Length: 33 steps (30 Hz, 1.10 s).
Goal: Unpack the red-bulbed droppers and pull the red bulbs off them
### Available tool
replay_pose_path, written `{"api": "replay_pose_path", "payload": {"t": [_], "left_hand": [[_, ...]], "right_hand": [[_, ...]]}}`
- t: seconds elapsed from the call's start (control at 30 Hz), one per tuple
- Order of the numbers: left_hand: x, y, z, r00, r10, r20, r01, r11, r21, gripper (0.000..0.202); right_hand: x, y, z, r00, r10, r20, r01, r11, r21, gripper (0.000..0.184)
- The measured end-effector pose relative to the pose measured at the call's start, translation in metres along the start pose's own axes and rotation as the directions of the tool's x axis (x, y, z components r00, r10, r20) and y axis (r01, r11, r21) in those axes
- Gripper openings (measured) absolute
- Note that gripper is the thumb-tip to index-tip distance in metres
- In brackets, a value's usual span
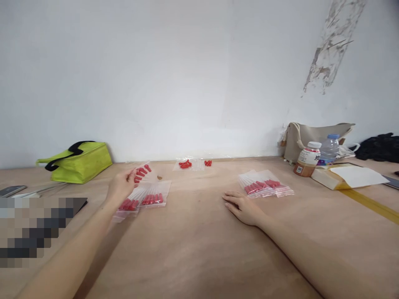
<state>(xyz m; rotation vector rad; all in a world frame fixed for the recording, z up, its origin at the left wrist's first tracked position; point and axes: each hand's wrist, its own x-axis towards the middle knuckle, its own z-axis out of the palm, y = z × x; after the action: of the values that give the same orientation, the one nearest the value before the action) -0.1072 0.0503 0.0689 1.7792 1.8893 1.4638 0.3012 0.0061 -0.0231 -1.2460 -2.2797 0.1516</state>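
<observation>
Left hand [120, 187]: fingertips pinching clear bag [144, 169] (red pieces [142, 170] inside) | Right hand [245, 208]: loosely open, empty | Right-side bags [263, 179]: more red pieces [256, 187], just beyond that hand

The forearms [70, 245] and hands [121, 187] are bare.

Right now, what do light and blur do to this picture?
Head view: soft light covers the plain white wall; head view: a dark shadow runs beside the bare left forearm; head view: coarse pixel blocks hide the lower left patch.
</observation>
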Motion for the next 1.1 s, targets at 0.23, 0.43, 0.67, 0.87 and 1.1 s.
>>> {"api": "replay_pose_path", "payload": {"t": [0.23, 0.43, 0.67, 0.87, 1.1], "left_hand": [[-0.034, 0.028, 0.090, 0.986, 0.164, -0.028, -0.164, 0.931, -0.327, 0.045], [-0.082, 0.058, 0.123, 0.796, 0.461, 0.392, -0.381, 0.885, -0.266, 0.034], [-0.096, 0.064, 0.135, 0.508, 0.638, 0.579, -0.581, 0.750, -0.316, 0.033], [-0.100, 0.060, 0.132, 0.472, 0.731, 0.492, -0.766, 0.616, -0.181, 0.028], [-0.108, 0.059, 0.127, 0.498, 0.778, 0.382, -0.780, 0.595, -0.195, 0.023]], "right_hand": [[0.000, -0.001, -0.001, 1.000, 0.009, 0.001, -0.009, 1.000, 0.007, 0.039], [-0.001, -0.001, -0.001, 0.999, -0.031, -0.030, 0.032, 0.999, 0.027, 0.035], [0.009, -0.026, -0.005, 0.967, -0.201, -0.158, 0.167, 0.965, -0.202, 0.042], [0.028, -0.039, 0.004, 0.896, -0.444, -0.024, 0.391, 0.811, -0.435, 0.024], [0.018, -0.038, 0.009, 0.921, -0.367, -0.129, 0.300, 0.881, -0.367, 0.021]]}}
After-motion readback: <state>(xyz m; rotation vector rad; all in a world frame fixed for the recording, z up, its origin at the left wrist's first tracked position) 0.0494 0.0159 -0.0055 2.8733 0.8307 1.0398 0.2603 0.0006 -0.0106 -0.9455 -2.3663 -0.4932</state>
